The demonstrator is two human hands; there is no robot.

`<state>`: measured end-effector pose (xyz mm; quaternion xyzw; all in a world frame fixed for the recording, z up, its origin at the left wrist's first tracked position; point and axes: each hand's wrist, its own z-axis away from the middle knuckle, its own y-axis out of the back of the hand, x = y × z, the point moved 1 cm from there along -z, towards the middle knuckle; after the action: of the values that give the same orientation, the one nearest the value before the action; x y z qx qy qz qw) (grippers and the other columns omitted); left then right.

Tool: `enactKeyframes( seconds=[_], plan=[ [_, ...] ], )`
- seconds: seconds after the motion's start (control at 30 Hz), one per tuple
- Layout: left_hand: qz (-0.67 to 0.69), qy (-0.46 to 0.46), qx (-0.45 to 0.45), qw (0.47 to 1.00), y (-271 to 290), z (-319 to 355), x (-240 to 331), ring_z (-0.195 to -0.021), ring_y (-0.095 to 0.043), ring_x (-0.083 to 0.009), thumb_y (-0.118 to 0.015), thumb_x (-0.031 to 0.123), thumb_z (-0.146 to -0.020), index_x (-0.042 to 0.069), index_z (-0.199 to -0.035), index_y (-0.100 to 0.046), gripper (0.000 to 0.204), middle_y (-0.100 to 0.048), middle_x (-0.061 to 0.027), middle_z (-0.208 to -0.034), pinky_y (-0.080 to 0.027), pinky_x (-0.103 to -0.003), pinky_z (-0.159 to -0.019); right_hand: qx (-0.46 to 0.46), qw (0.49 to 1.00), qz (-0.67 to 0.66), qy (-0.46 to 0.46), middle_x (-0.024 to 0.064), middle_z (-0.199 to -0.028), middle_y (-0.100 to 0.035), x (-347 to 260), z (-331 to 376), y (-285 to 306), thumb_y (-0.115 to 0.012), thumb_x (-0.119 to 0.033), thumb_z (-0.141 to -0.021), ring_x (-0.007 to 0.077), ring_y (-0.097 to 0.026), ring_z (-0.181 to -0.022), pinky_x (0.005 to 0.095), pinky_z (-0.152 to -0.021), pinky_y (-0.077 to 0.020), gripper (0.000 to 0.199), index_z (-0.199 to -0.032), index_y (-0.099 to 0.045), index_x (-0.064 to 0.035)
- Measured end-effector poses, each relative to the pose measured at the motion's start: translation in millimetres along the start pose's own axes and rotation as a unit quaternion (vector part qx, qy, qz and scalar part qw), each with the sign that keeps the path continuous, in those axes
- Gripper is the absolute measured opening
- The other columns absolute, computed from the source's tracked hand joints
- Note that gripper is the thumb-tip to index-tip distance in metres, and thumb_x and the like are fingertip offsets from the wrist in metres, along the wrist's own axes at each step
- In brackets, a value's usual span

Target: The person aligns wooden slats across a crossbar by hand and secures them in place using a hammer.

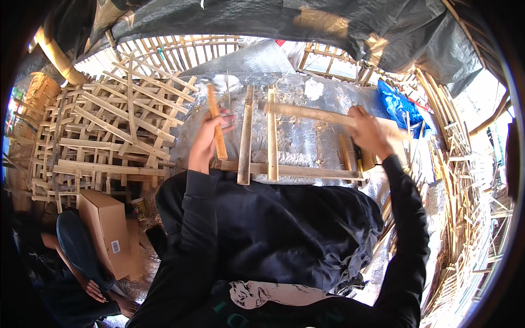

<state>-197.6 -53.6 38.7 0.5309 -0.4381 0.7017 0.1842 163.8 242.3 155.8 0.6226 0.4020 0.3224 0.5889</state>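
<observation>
My left hand is closed around the orange-brown wooden handle of a hammer; its head end is a grey blur, so its shape is hard to make out. My right hand grips a flat bamboo strip near one end, held up and slanting across to the left. Below it, two bamboo strips, one on the left and one on the right, lie side by side pointing away from me. Their near ends rest across a long crosswise bamboo strip just beyond my covered legs.
Bamboo lattice panels are piled at left. A cardboard box stands lower left beside another seated person. A smaller carton and blue plastic sheet sit at right, with bamboo strips heaped beyond.
</observation>
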Motion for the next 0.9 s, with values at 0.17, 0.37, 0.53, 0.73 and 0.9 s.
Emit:
enactKeyframes(
  seconds=[0.17, 0.37, 0.53, 0.73, 0.9],
  plan=[
    [-0.063, 0.033, 0.169, 0.983, 8, 0, -27, -0.107, -0.065, -0.0229, -0.072, 0.021, -0.088, 0.001, -0.117, -0.059, 0.038, -0.064, -0.0095, -0.114, -0.052, -0.042, -0.095, 0.044, 0.95, -0.262, -0.166, 0.0192, -0.092, -0.069, -47, -17, -134, -0.069, -0.013, -0.094, 0.0321, -0.069, -0.078, 0.0478, -0.066, -0.0545, 0.023, -0.113, -0.061, -0.0006],
    [-0.188, 0.059, 0.219, 0.956, 25, -8, -104, -0.103, -0.058, -0.0272, -0.078, 0.03, -0.084, -0.009, -0.121, -0.059, 0.058, -0.049, -0.0159, -0.122, -0.047, -0.041, -0.093, 0.033, 0.795, -0.555, -0.243, 0.0303, -0.089, -0.072, -112, -83, -222, -0.062, -0.009, -0.09, 0.038, -0.074, -0.08, 0.0465, -0.073, -0.0576, 0.025, -0.103, -0.067, 0.0115],
    [-0.216, 0.166, 0.161, 0.949, -14, -15, -116, -0.102, -0.063, -0.0293, -0.075, 0.028, -0.084, -0.01, -0.113, -0.064, 0.049, -0.063, -0.0155, -0.111, -0.049, -0.044, -0.09, 0.091, 0.783, -0.527, -0.317, 0.0304, -0.091, -0.075, -101, -96, -270, -0.067, -0.012, -0.093, 0.0378, -0.079, -0.09, 0.048, -0.074, -0.0581, 0.023, -0.096, -0.069, 0.0114],
    [-0.106, 0.18, 0.114, 0.971, -9, -17, -119, -0.077, -0.069, -0.0268, -0.07, 0.017, -0.085, -0.004, -0.109, -0.063, 0.033, -0.066, -0.0139, -0.092, -0.056, -0.042, -0.072, 0.057, 0.777, -0.551, -0.299, 0.0156, -0.089, -0.072, -110, -101, -267, -0.057, 0.004, -0.089, 0.0253, -0.076, -0.082, 0.039, -0.062, -0.0555, 0.033, -0.12, -0.066, 0.0115],
    [-0.15, 0.138, 0.143, 0.968, 7, -14, -113, -0.07, -0.068, -0.0265, -0.066, 0.013, -0.085, 0.002, -0.106, -0.049, 0.03, -0.061, -0.0112, -0.083, -0.056, -0.043, -0.062, 0.071, 0.908, -0.358, -0.209, 0.0232, -0.101, -0.076, -104, -100, -275, -0.057, 0.005, -0.083, 0.0304, -0.078, -0.091, 0.0406, -0.074, -0.0593, 0.044, -0.125, -0.066, 0.013]
  ],
)
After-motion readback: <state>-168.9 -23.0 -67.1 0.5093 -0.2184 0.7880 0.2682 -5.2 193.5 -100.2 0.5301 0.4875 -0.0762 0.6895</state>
